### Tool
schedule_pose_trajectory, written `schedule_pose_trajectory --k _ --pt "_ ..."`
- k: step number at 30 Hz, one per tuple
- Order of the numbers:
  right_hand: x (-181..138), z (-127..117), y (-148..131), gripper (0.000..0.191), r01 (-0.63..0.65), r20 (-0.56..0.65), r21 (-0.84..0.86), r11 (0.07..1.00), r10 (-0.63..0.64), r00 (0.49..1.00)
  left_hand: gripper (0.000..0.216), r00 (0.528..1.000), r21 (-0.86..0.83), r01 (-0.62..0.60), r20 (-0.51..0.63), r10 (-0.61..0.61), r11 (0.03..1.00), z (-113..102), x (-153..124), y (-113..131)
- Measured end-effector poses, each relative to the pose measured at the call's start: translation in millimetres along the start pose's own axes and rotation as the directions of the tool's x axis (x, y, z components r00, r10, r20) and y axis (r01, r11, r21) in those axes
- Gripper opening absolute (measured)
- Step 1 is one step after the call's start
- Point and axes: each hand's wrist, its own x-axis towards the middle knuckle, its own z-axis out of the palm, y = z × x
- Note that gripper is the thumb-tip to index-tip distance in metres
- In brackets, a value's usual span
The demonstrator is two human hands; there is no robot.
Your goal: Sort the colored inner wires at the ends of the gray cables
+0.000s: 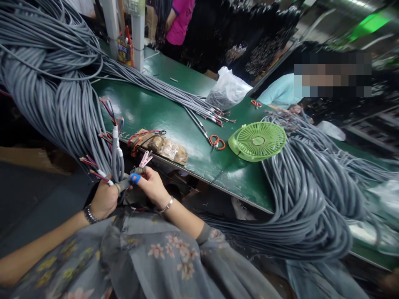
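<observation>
My left hand (104,200) is closed at the lower end of a few grey cables (116,160), whose white-sleeved ends (115,133) fan out into thin coloured wires. My right hand (154,187) is beside it, thumb and fingers pinched together, with blue tape (135,177) round the thumb. What lies in that pinch is too small and covered to tell. A pink clip (145,159) sticks up just beyond the right fingers. Behind the left hand hangs a thick bundle of grey cables (71,108).
Past my hands runs a green table (137,97), with a taped cardboard piece (168,147), orange-handled scissors (217,142), a green fan (258,141) and a plastic bag (229,87) on it. More cable coils (311,195) drape over its edge at right. A co-worker in light blue (279,89) is across it.
</observation>
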Motion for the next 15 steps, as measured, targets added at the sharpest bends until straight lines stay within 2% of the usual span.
schedule_pose_trajectory --k 3,9,15 --pt "2 3 4 0.047 -0.016 -0.005 0.081 0.997 0.017 1.0 0.023 1.0 0.011 -0.015 0.019 0.014 1.0 2 -2 0" --pt "-2 8 10 0.044 -0.02 -0.049 0.175 0.984 0.028 0.998 0.024 0.997 0.057 -0.067 -0.027 0.068 0.996 6 -4 6" --pt "-3 11 12 0.043 -0.047 -0.108 0.235 0.971 0.074 0.991 0.023 0.996 0.044 -0.038 -0.074 0.042 0.998 5 -4 4"
